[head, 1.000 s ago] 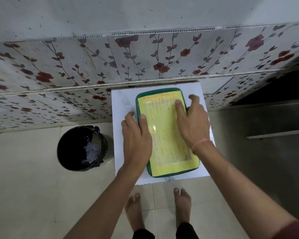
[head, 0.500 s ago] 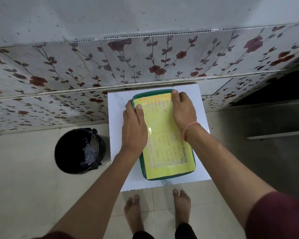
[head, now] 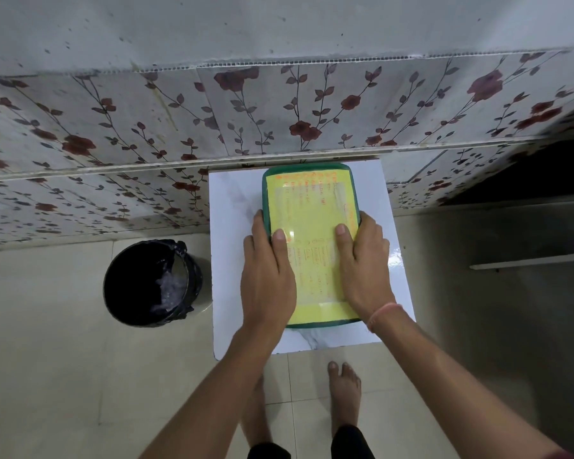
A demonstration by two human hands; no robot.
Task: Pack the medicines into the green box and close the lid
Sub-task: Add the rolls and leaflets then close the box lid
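The green box [head: 310,207] lies on the small white table [head: 232,220] with its lid down; a yellow printed sheet covers the lid. My left hand [head: 267,273] grips the box's left edge, thumb on top of the lid and fingers down the side. My right hand [head: 365,266] holds the right edge the same way, thumb pressed on the yellow sheet. A pink thread circles my right wrist. No medicines are visible; the box's inside is hidden.
A black bin [head: 151,283] with a plastic liner stands on the tiled floor left of the table. A flowered tiled wall [head: 279,111] rises directly behind the table. My bare feet [head: 343,389] stand at its front edge. A dark recess lies to the right.
Both hands have slid from the far end of the lid back toward me, to the middle of the box's sides. The box itself sits straighter on the table.
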